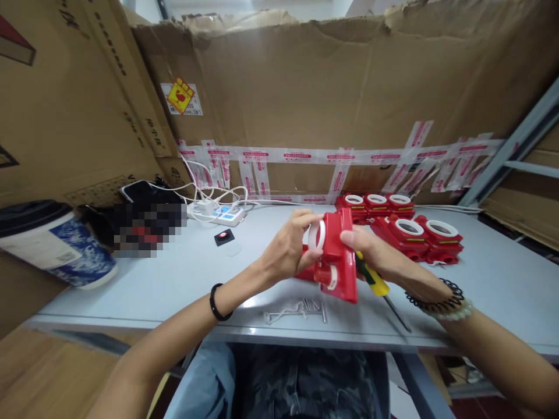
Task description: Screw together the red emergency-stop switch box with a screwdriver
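I hold a red plastic housing upright above the grey table, between both hands. My left hand grips its left side, fingers on the white ring at the top. My right hand grips the right edge and also holds a screwdriver with a yellow and green handle, its shaft pointing down toward the table. A second white-capped round part sits low on the housing.
Several finished red housings with white rings lie at the back right. Small metal clips lie near the front edge. A power strip with white cables, a small black pad with a red button, and a large cup stand left. Cardboard walls surround.
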`<state>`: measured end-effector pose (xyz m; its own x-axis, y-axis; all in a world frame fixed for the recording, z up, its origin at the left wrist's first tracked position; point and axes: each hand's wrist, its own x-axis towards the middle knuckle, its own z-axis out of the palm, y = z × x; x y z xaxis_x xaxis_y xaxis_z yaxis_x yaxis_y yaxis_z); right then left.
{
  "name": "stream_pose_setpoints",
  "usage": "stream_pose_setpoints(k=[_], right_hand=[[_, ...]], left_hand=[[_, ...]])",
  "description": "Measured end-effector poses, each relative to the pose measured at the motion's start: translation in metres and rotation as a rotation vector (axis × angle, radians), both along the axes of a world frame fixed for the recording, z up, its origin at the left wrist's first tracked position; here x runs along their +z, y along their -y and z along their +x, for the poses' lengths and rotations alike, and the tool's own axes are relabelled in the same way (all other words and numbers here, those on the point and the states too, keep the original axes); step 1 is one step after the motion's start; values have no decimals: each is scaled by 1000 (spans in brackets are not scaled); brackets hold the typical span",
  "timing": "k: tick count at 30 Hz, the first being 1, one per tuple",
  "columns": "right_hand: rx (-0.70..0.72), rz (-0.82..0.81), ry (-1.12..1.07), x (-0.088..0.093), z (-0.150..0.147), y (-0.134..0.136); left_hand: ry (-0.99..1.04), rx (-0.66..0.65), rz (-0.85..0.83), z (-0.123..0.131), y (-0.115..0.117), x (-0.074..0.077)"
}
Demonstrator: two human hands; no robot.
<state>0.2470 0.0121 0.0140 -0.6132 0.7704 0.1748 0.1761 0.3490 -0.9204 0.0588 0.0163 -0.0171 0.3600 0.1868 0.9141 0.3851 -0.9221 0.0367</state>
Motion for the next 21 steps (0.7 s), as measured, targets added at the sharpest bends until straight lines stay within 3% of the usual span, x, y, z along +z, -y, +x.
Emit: stream_pose_setpoints(k=[2,4,6,8,10,15,21], right_hand=[[-106,202,54,3,3,4],[-225,505,148,6,3,9],[-250,766,293,7,1,13],[-216,887,389,5,-1,14],[-205,876,349,2,-2,12],[-327,677,101,1,2,0],[-252,520,36,2,8,-4]], left_hand=[[89,-17,-273,3,5,-2],[155,-10,-588,5,8,-3],[175,-9,-866,5,7,-3],[184,-41,-1026,1,6,-3],[207,-100,-1042,-3,6,-3],[171,-333,-769,-12,16,6],[120,-419,-792,-17,9,8]])
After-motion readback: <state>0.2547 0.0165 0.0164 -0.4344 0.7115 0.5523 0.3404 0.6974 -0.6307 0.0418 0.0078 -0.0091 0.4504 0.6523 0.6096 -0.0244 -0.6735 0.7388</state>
